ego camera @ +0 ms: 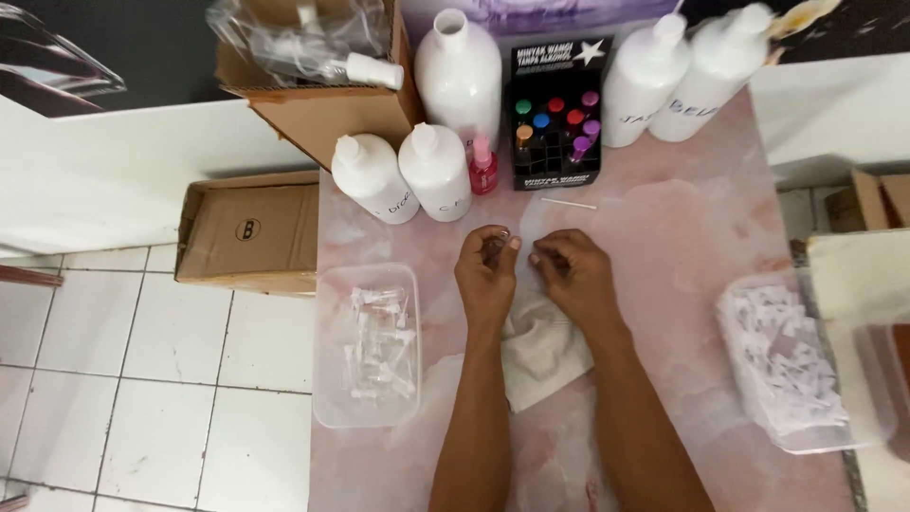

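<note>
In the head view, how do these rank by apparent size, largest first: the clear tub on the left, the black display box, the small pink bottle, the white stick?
1. Clear tub, though it lies nearer the camera.
2. Black display box.
3. Small pink bottle.
4. White stick, thinnest.

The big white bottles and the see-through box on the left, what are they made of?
The white bottles look like plastic: opaque, smooth, slightly glossy. The clear box also seems plastic: see-through, thin walls, rounded corners, small clear pieces visible inside.

Black display box between white bottles; brown cartons left.
</note>
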